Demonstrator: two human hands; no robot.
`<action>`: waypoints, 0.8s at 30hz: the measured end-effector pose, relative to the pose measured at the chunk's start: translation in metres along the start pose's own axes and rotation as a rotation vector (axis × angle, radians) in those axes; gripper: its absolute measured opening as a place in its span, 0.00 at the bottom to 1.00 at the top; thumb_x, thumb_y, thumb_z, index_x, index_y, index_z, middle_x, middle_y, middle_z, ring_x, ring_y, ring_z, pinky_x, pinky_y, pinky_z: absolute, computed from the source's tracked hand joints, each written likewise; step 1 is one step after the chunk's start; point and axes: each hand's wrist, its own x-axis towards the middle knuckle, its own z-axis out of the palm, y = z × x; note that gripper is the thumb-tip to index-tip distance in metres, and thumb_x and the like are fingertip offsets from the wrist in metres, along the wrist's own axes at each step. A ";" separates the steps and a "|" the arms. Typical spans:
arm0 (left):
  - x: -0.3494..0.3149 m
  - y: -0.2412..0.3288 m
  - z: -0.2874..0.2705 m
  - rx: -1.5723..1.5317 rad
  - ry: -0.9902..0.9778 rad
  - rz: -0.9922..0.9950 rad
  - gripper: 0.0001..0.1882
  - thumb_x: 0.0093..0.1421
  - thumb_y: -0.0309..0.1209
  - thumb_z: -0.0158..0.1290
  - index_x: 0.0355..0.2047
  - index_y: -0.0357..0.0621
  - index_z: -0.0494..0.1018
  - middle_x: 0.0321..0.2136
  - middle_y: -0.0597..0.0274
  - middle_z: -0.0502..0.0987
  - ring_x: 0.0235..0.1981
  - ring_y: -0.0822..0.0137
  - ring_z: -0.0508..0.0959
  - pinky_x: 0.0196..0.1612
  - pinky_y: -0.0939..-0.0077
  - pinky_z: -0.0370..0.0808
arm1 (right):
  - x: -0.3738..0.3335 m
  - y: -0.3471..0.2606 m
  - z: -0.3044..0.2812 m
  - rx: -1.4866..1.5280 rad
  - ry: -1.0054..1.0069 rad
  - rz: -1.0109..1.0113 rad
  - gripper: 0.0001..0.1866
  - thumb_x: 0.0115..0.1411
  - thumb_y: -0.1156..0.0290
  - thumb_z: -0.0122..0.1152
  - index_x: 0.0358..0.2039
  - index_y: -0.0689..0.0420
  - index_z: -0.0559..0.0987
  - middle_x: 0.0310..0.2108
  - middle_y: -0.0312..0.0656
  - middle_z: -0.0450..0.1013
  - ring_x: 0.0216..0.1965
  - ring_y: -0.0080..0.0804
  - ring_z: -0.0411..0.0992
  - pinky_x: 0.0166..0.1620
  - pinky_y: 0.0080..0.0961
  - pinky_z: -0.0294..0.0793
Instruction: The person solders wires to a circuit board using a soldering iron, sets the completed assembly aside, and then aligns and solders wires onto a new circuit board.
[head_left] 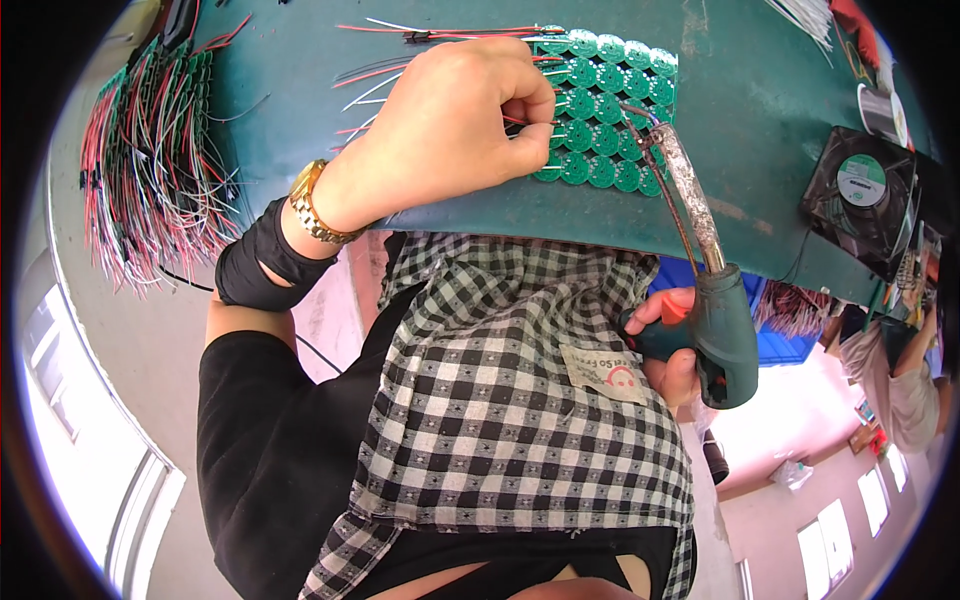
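A panel of round green circuit boards (607, 76) lies on the table, with red, black and white wires (365, 75) at its left edge. My left hand (455, 120) is over that edge, thumb and forefinger pinched on a thin wire; the fingers partly hide it. In my right hand (668, 345) is a soldering gun (727, 335) with a dark green body and a red trigger, held upright at the table's near edge. Its metal barrel (688, 185) leans toward the panel, and the thin tip is over the boards on the right side.
Bundles of wired boards (150, 160) hang over the table's left end. At the right stand a black fan (862, 190) and a solder spool (882, 113). A blue bin (785, 345) with wires is below the table edge. Another person (890, 375) is at far right.
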 end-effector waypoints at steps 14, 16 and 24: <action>0.000 0.000 0.000 0.021 -0.003 0.125 0.05 0.44 0.22 0.57 0.21 0.39 0.71 0.18 0.61 0.68 0.19 0.66 0.72 0.24 0.75 0.69 | -0.004 0.011 0.003 0.131 -0.011 -0.111 0.30 0.59 0.54 0.58 0.52 0.63 0.63 0.35 0.49 0.68 0.33 0.34 0.69 0.40 0.31 0.70; 0.004 0.002 -0.013 0.056 -0.053 0.118 0.05 0.46 0.23 0.57 0.22 0.38 0.72 0.19 0.60 0.69 0.20 0.65 0.72 0.25 0.74 0.70 | -0.005 0.014 0.002 0.143 -0.026 -0.130 0.30 0.59 0.54 0.58 0.52 0.63 0.63 0.35 0.49 0.68 0.33 0.34 0.69 0.40 0.31 0.70; 0.057 -0.049 -0.066 0.651 0.136 0.041 0.04 0.53 0.26 0.54 0.27 0.37 0.73 0.30 0.53 0.74 0.30 0.57 0.74 0.34 0.67 0.70 | -0.013 0.004 0.004 0.097 -0.025 -0.066 0.29 0.60 0.56 0.56 0.54 0.61 0.61 0.37 0.48 0.67 0.35 0.34 0.69 0.43 0.33 0.71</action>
